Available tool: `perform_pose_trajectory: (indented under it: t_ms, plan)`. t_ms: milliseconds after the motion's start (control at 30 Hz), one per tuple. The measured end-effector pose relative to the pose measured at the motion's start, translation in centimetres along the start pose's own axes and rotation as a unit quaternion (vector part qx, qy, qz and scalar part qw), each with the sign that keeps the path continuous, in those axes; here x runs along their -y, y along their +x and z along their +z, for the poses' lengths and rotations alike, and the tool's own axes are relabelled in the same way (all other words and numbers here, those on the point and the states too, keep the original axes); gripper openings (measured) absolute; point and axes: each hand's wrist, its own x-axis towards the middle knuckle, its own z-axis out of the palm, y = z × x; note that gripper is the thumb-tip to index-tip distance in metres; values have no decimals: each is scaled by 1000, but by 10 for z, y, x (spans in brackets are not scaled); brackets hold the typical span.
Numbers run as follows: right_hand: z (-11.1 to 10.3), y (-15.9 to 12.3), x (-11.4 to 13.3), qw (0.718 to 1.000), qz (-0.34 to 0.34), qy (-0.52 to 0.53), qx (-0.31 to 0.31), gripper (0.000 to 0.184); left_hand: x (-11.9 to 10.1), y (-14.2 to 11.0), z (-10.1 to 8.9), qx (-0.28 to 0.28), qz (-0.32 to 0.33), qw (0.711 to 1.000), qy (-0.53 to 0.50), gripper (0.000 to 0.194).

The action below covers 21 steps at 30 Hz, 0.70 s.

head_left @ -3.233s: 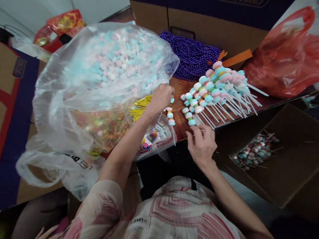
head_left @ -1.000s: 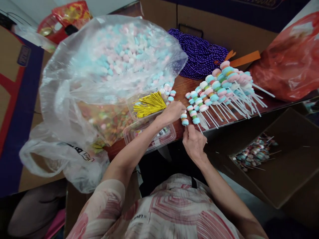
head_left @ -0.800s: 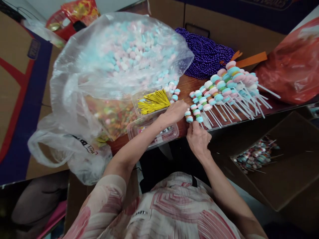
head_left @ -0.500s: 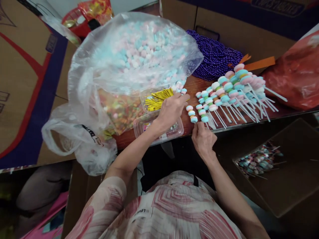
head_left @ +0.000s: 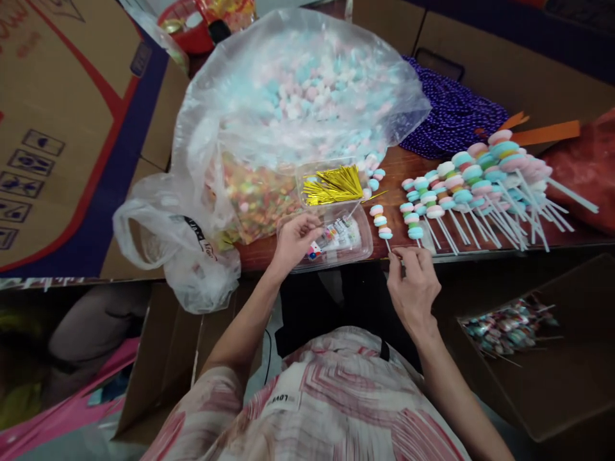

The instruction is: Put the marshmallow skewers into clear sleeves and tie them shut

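My right hand [head_left: 414, 282] pinches the stick of a candy skewer [head_left: 380, 221] at the table's front edge. Pink, white, orange and blue pieces are threaded on it. Over a clear plastic tub [head_left: 368, 240], my left hand [head_left: 298, 242] has its fingers pinched at a small clear printed bag [head_left: 331, 237]; the exact grip is partly hidden. Behind it, another tub holds gold twist ties [head_left: 334, 186], and one loose tie [head_left: 378, 195] lies by the skewer. A second skewer [head_left: 412, 221] rests just right of the held one, beside a pile of skewers [head_left: 475, 173].
A big clear bag of pastel candies [head_left: 307, 89] fills the table's back, with a bag of orange and green candies [head_left: 259, 198] before it. Purple beaded strings [head_left: 449, 115] lie behind the skewers. An open carton [head_left: 542, 384] with wrapped skewers [head_left: 509, 323] stands low right.
My left hand has moved from beside the gold ties down and left to the printed bags. The loose tie lies near the skewer. My right hand stays at the stick; the view has shifted.
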Motion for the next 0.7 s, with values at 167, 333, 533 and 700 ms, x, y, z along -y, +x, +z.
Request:
perform_pose_trajectory:
  t_ms: [167, 333, 533, 700]
  plan:
    - [4, -1, 22, 997, -38, 63, 13, 17, 14, -7, 3, 24, 29, 966, 255, 29]
    - [10, -6, 39, 993, -70, 92, 34, 17, 11, -2, 17, 23, 35, 954, 297, 11]
    - [6, -7, 44, 986, -36, 145, 72, 20, 9, -4, 16, -9, 20, 991, 129, 14]
    - [4, 1, 55, 946, 67, 292, 127, 12, -13, -12, 20, 31, -115, 955, -270, 24]
